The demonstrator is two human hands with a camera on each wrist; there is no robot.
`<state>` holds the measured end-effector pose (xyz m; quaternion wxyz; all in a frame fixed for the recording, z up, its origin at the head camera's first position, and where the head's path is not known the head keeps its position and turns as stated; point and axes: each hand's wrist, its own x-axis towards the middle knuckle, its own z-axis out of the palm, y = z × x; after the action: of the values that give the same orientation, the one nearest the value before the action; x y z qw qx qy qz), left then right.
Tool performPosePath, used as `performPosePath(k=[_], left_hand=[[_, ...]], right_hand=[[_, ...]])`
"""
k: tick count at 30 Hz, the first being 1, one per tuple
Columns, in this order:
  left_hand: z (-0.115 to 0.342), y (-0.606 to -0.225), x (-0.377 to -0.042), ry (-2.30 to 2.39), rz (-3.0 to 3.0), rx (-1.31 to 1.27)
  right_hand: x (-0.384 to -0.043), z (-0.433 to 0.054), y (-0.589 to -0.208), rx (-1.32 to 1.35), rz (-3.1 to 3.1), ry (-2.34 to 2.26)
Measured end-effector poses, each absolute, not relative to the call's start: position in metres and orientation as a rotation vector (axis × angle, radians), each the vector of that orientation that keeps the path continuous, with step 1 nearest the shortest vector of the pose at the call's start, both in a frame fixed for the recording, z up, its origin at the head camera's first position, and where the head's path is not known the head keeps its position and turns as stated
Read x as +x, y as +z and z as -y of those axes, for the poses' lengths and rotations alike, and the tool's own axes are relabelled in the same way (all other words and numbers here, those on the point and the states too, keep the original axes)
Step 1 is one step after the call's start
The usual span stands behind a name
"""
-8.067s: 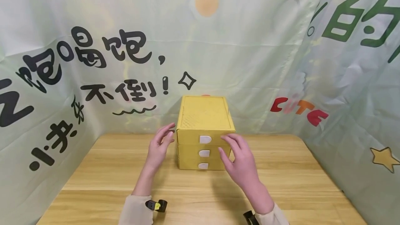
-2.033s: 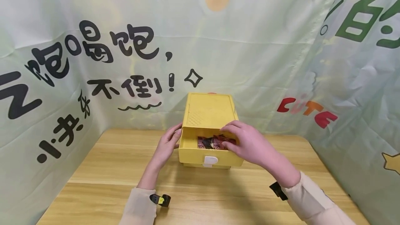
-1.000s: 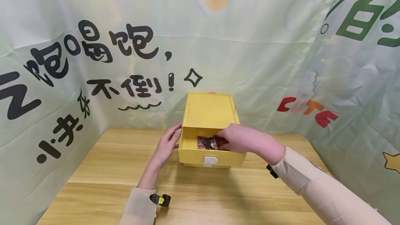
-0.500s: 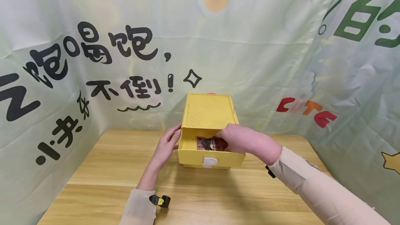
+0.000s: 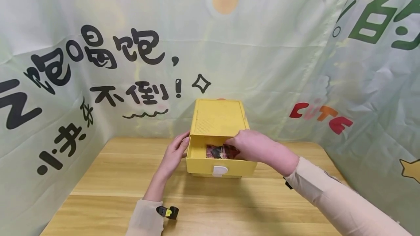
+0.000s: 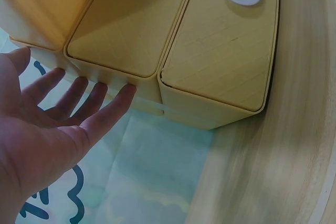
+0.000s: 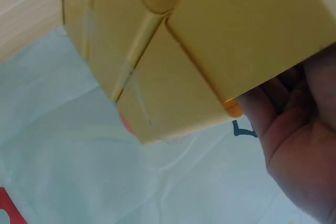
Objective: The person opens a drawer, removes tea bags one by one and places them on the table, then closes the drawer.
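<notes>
A yellow three-drawer box [image 5: 220, 117] stands on the table with its top drawer [image 5: 201, 165] pulled out. Inside that drawer lies a dark red and black printed packet [image 5: 214, 151]; whether it is one or more is unclear. My right hand [image 5: 257, 150] reaches over the drawer's right side to the packet's right end. The drawer wall [image 7: 252, 35] hides its fingertips in the right wrist view, so a grip cannot be made out. My left hand [image 5: 174, 154] rests against the box's left side, its fingers [image 6: 113, 109] extended along the drawer units in the left wrist view.
White half-round pulls [image 5: 220, 170] mark the drawer fronts. The wooden table [image 5: 210, 207] extends in front and to both sides. Printed cloth [image 5: 262, 65] hangs close behind the box and along the sides.
From all drawers shut, the top one has come out, revealing the packet. My right hand has moved from above the drawer down into it. The left hand has come against the box's side.
</notes>
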<state>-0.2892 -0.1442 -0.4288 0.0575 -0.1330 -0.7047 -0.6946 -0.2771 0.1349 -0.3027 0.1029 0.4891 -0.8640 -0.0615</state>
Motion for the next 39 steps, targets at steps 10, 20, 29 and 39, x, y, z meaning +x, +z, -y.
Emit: performPosePath(k=[10, 20, 29, 39], left_hand=[[0.144, -0.430, -0.290, -2.093, 2.139, -0.394], [0.144, -0.430, -0.289, -2.107, 2.133, -0.400], [0.144, -0.429, -0.288, -2.097, 2.134, -0.387], [0.144, -0.429, -0.288, -2.099, 2.137, -0.391]], right_hand=[[-0.274, -0.144, -0.301, 1.472, 2.419, -0.125], [-0.268, -0.151, -0.301, 1.452, 2.337, -0.004], [-0.263, -0.152, -0.298, 1.433, 2.330, 0.109], [-0.262, -0.153, -0.295, 1.420, 2.513, 0.344]])
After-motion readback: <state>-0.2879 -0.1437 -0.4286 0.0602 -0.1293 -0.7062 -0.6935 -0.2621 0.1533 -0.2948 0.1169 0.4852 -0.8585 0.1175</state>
